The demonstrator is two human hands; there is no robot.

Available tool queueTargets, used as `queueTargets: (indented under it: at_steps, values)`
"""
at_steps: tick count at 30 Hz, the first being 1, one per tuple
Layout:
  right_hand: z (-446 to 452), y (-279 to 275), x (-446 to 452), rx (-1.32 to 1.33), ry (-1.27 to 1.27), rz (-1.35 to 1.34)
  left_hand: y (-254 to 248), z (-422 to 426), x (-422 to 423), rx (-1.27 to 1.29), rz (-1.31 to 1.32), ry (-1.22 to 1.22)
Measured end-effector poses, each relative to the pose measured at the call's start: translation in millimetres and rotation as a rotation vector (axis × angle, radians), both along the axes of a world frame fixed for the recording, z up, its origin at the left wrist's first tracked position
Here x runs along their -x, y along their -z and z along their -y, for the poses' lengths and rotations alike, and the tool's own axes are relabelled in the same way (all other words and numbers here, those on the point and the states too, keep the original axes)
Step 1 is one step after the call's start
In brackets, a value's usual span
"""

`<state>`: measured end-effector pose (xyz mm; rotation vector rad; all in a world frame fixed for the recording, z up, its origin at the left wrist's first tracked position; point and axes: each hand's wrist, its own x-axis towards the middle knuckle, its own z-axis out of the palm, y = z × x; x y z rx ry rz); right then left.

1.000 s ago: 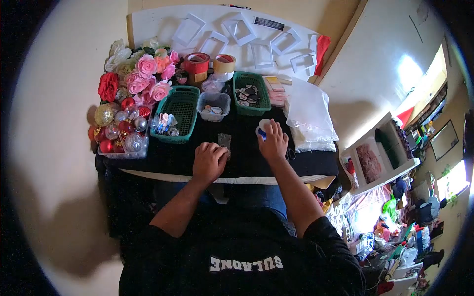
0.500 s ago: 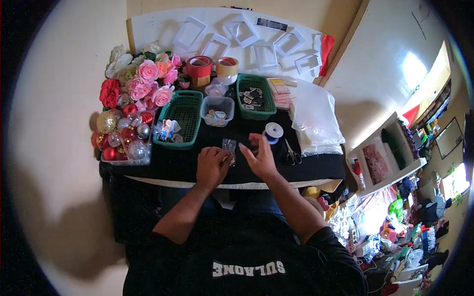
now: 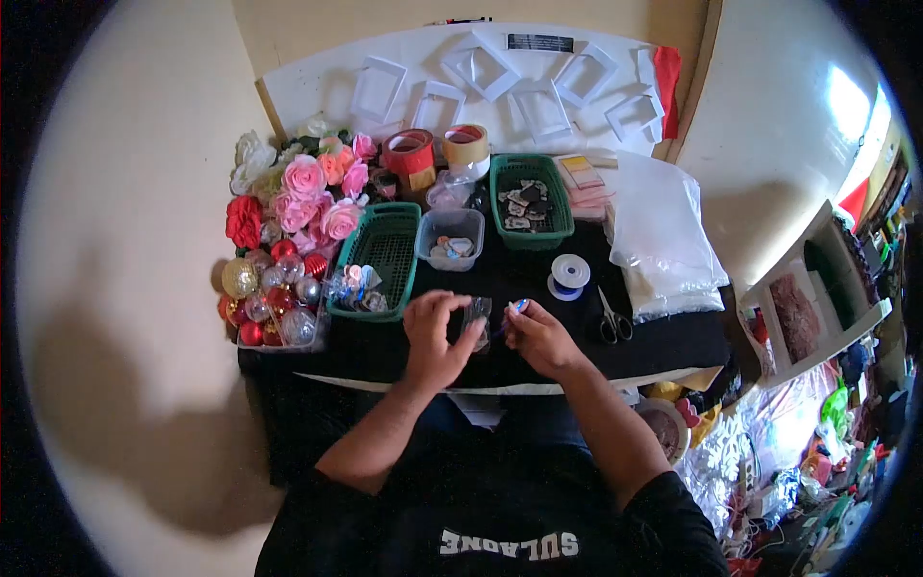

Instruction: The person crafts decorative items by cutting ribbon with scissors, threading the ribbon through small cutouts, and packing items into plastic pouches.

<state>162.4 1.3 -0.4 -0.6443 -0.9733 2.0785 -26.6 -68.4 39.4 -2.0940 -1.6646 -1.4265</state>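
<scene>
My left hand (image 3: 435, 338) hovers at the table's front with thumb and fingers spread, holding nothing that I can see. Right beside its fingers lies a small clear plastic packet (image 3: 478, 315) on the black cloth; its contents are too small to name. My right hand (image 3: 543, 341) is closed in a pinch just right of the packet. At its fingertips shows a tiny blue and whitish thing (image 3: 520, 306) that I cannot make out. Beyond that hand stands a white spool (image 3: 570, 272) with blue on it. Black-handled scissors (image 3: 612, 322) lie to its right.
Left are a clear box of baubles (image 3: 279, 300) and artificial roses (image 3: 306, 188). Behind my hands stand a green basket (image 3: 373, 236), a clear tub (image 3: 450, 231), another green basket (image 3: 532, 197) and tape rolls (image 3: 409, 152). Plastic bags (image 3: 663, 226) lie right, white frames (image 3: 481, 65) at the back.
My left hand has come off the plastic packet and spread its fingers. My right hand has gone from spread fingers near the spool to a pinch. The camera's view has shifted.
</scene>
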Motion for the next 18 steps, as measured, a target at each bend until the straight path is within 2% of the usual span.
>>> queueTargets:
  at_steps: [3, 4, 7, 8, 10, 14, 18]
  values:
    - [2.4, -2.4, 0.5, 0.061, 0.039, -0.055, -39.5, -54.3, 19.3, -0.069, -0.005, 0.076]
    - [2.1, -2.8, 0.6, 0.065, 0.039, -0.064, -48.6, -78.7, 27.8, -0.007, -0.036, 0.050]
    - [3.3, -6.2, -1.0, 0.078, 0.035, -0.070, -48.2, -151.7, 53.2, 0.481, -0.188, -0.099]
    - [4.3, -9.8, -2.7, 0.080, 0.027, -0.051, -48.2, -162.4, 51.1, 0.479, -0.190, -0.097]
    - [2.9, -11.0, -4.9, 0.083, 0.026, -0.030, -44.6, -178.4, 42.2, 0.840, -0.632, -0.324]
    - [0.6, -3.3, -5.7, 0.094, 0.024, -0.077, -46.9, -179.4, 21.4, 0.930, -0.681, -0.448]
    - [3.1, -8.6, -1.3, 0.087, 0.009, -0.038, -39.1, -182.3, 25.0, 0.911, -0.698, -0.446]
